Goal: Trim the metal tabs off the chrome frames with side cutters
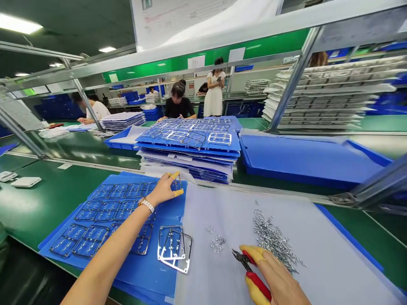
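Green tabletop point(47, 199): metal frame point(176, 182) pinched in left hand point(165, 189) fingers, up-left of red-handled cutters point(251, 269) clasped by right hand point(280, 281).

Green bench point(47, 203) carries blue sheets point(152, 271)

No writing here is clear enough to read.

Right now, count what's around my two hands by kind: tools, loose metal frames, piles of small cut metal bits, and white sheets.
Red-handled cutters, in the right hand: 1
Loose metal frames stacked on the blue tray: about 2
Small metal piece at the left hand: 1
Piles of cut bits, large and small: 2
White sheet: 1
Total: about 7
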The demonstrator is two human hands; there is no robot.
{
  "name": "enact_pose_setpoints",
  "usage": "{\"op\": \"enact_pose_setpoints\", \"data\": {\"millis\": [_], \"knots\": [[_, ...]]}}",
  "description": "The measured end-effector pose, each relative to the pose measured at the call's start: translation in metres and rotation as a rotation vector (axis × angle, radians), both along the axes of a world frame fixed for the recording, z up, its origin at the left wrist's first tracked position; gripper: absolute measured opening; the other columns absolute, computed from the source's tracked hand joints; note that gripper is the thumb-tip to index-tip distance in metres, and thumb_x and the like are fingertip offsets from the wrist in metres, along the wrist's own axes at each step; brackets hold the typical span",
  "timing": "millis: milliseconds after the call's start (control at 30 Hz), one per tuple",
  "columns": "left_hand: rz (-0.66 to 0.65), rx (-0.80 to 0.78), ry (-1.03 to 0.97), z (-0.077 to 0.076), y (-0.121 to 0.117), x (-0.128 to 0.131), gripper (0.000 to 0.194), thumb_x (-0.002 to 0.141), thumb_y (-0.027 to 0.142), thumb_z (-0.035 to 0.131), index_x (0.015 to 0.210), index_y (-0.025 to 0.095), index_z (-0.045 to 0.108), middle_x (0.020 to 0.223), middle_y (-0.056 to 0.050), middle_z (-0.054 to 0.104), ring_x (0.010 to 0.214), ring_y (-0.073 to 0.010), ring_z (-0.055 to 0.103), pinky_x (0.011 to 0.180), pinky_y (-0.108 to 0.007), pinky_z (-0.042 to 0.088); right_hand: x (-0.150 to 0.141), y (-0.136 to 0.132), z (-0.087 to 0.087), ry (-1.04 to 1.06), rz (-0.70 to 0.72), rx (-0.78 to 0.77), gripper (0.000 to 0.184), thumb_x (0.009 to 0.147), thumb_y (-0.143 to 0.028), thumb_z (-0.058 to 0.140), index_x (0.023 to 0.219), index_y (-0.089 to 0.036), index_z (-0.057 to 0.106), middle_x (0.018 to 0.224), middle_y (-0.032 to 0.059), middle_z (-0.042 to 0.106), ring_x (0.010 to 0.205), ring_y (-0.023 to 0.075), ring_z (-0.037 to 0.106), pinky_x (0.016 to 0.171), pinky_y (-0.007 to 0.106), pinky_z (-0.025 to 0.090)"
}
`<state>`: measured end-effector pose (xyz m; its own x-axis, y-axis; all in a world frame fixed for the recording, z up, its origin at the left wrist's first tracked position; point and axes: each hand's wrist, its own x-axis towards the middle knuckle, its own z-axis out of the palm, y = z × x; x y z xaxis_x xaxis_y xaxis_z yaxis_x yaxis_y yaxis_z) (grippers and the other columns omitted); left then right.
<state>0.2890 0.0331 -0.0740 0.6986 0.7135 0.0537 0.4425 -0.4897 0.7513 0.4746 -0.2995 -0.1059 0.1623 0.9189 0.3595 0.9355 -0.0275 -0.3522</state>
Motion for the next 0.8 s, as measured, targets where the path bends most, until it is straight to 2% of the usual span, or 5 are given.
{"op": "enact_pose_setpoints", "data": {"millis": [133,233,300,500,800], "knots": [[-0.085,-0.311,-0.265,0.003,-0.066,0.009,0.066,0.087,0.063,0.014,0.146,0.033,0.007,0.130,-0.011,0.048,0.099,-0.0224,0.058,0.085,-0.043,0.045,-0.008,0.011,0.003,-0.080,0.000,0.074,0.046,0.088,-0.032,0.047,0.133,-0.026,0.036,0.106,0.0064,0.062,0.093,0.0193,0.059,0.078,0.033,0.048],[-0.111,-1.142,-0.724,0.000,-0.116,0.025,0.067,0.084,0.067,0.028,0.140,0.031,0.030,0.117,-0.011,0.057,0.082,-0.0217,0.062,0.079,-0.047,0.047,-0.022,0.024,0.010,-0.165,0.009,0.139,0.043,0.088,-0.033,0.049,0.129,-0.022,0.041,0.099,0.0081,0.062,0.087,0.0215,0.058,0.073,0.036,0.045],[-0.092,-1.416,-0.830,-0.005,-0.139,0.036,0.064,0.082,0.065,0.038,0.132,0.025,0.042,0.110,-0.011,0.061,0.075,-0.0207,0.063,0.074,-0.043,0.048,-0.032,0.030,0.018,-0.224,-0.028,0.156,0.038,0.087,-0.028,0.050,0.124,-0.019,0.047,0.098,0.0094,0.062,0.087,0.0227,0.057,0.073,0.037,0.043],[-0.112,-1.584,-0.833,-0.021,-0.162,0.056,0.056,0.082,0.057,0.046,0.117,0.014,0.056,0.103,-0.013,0.065,0.071,-0.0184,0.062,0.063,-0.029,0.045,-0.047,0.040,0.036,-0.319,-0.163,0.126,0.034,0.079,-0.021,0.059,0.113,-0.018,0.057,0.087,0.0067,0.061,0.079,0.0209,0.052,0.068,0.034,0.036],[-0.148,-1.548,-0.850,-0.032,-0.166,0.056,0.053,0.083,0.056,0.045,0.107,0.011,0.061,0.096,-0.013,0.067,0.085,-0.0224,0.063,0.078,-0.033,0.045,-0.054,0.047,0.030,-0.371,-0.179,0.074,0.035,0.074,-0.021,0.065,0.109,-0.017,0.057,0.079,0.0036,0.060,0.076,0.0203,0.050,0.066,0.035,0.030]]}}
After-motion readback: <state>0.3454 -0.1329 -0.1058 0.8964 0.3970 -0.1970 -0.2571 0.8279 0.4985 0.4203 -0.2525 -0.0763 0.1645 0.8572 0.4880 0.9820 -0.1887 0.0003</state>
